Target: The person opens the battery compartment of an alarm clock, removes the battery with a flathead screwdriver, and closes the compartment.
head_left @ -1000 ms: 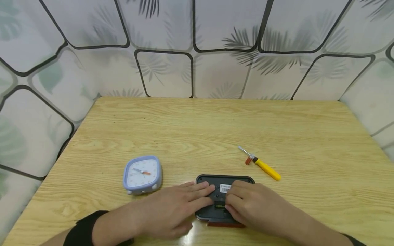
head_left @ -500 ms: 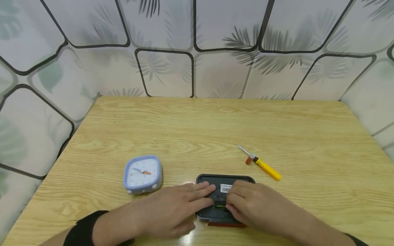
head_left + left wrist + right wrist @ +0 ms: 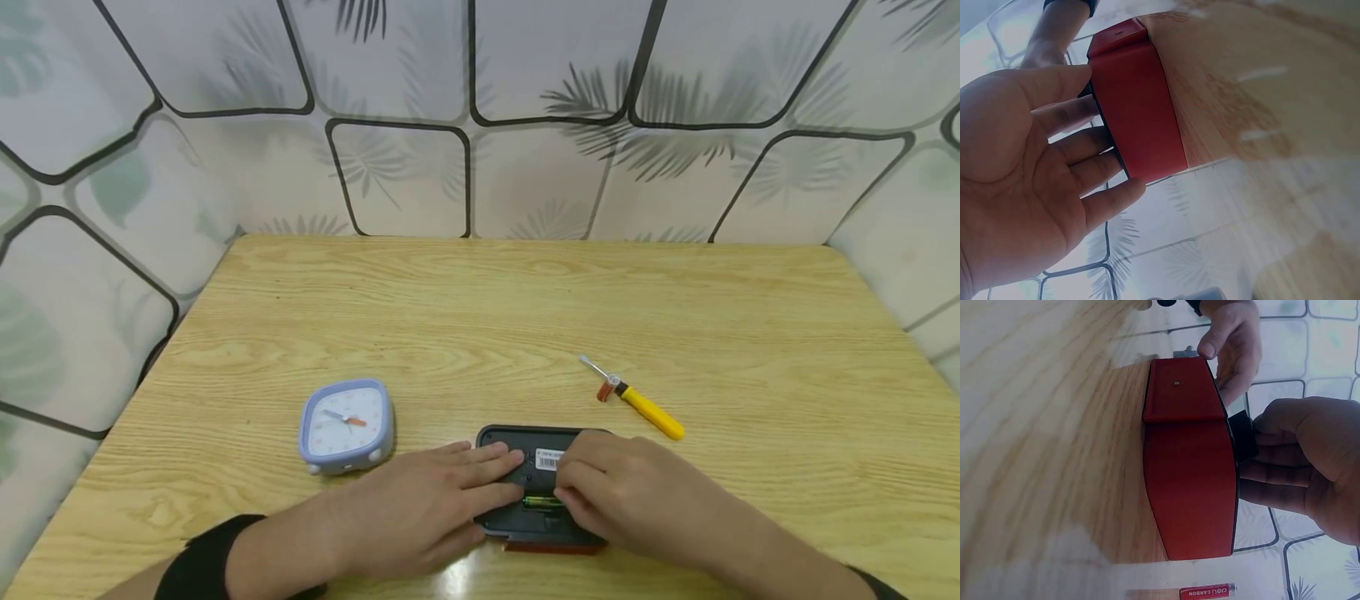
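A red device with a black back [image 3: 525,527] lies back up near the table's front edge. A barcode label sits on it, and a green battery [image 3: 542,502] shows in its open compartment. My left hand [image 3: 420,508] rests on the back's left side, fingers straight; in the left wrist view its fingertips touch the edge of the red body [image 3: 1138,106]. My right hand [image 3: 630,492] pinches a small black cover [image 3: 1244,436], which stands tilted up from the back in the right wrist view. The head view hides that cover behind the fingers.
A blue-rimmed alarm clock [image 3: 347,427] stands left of the device. Behind the device to the right lies a yellow-handled screwdriver [image 3: 651,413], with a red battery [image 3: 604,392] beside its shaft. Patterned walls border the wooden table [image 3: 480,317].
The right hand has shifted slightly right and up, and more of the green battery is now uncovered. The left hand stays on the device almost unmoved.
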`<act>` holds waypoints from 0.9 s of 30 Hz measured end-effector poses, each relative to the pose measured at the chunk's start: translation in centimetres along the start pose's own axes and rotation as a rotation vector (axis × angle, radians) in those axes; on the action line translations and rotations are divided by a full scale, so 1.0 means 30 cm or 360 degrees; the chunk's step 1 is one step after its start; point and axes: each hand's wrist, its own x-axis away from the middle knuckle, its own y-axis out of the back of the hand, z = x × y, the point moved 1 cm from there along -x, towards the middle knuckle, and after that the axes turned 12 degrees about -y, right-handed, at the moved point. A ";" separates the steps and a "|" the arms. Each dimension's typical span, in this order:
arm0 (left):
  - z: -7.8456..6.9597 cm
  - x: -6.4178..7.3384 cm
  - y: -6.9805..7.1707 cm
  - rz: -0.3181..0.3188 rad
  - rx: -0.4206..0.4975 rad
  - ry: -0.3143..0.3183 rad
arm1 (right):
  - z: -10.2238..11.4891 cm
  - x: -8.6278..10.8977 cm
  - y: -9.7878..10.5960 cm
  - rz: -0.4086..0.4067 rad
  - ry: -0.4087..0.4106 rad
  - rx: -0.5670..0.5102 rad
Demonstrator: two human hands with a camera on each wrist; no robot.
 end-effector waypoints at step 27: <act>-0.002 -0.003 -0.003 -0.0012 -0.0083 0.0014 | -0.134 -0.020 0.107 -0.0530 -0.0182 0.0251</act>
